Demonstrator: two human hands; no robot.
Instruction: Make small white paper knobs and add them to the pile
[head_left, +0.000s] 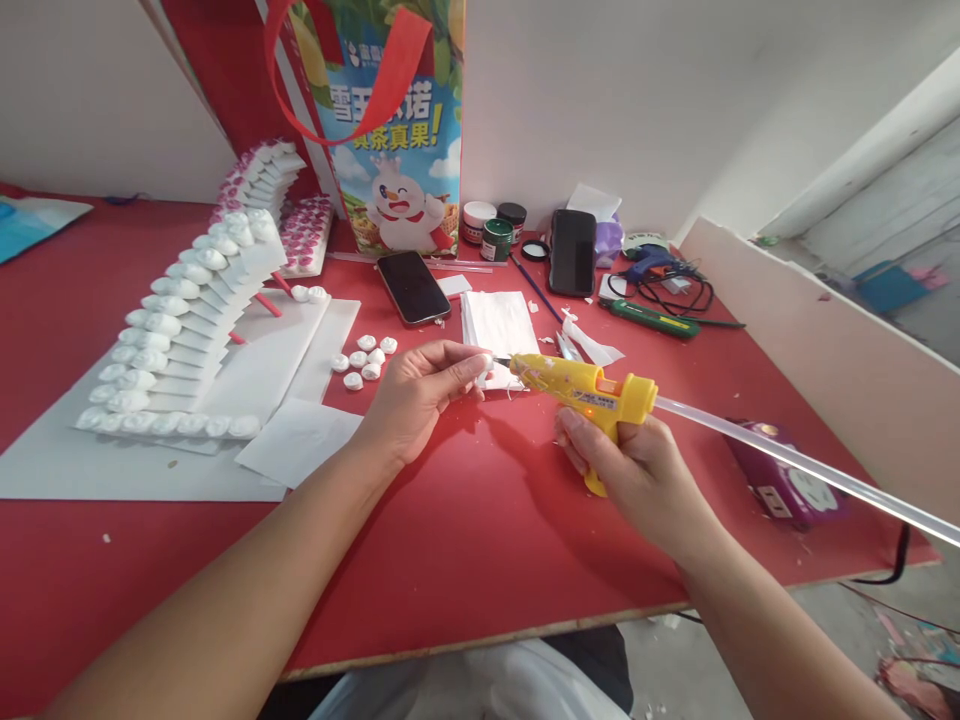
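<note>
My right hand [637,470] grips a yellow hot glue gun [585,392] with a long clear glue stick [802,462] out its back. The nozzle points left at a small white ball [484,362] pinched in the fingertips of my left hand [416,395]. Both hands hover over the red table [465,530]. Several more small white balls [364,358] lie just left of my left hand. A stack of white tissue paper [499,320] sits behind the nozzle.
A white stepped paper model lined with white balls [180,330] stands at left on white sheets. Two phones [412,287] [573,252], paint jars [496,238], a brush, a green utility knife [649,318], cables, a printed bag [397,130] and a purple power strip [787,485] surround the work area.
</note>
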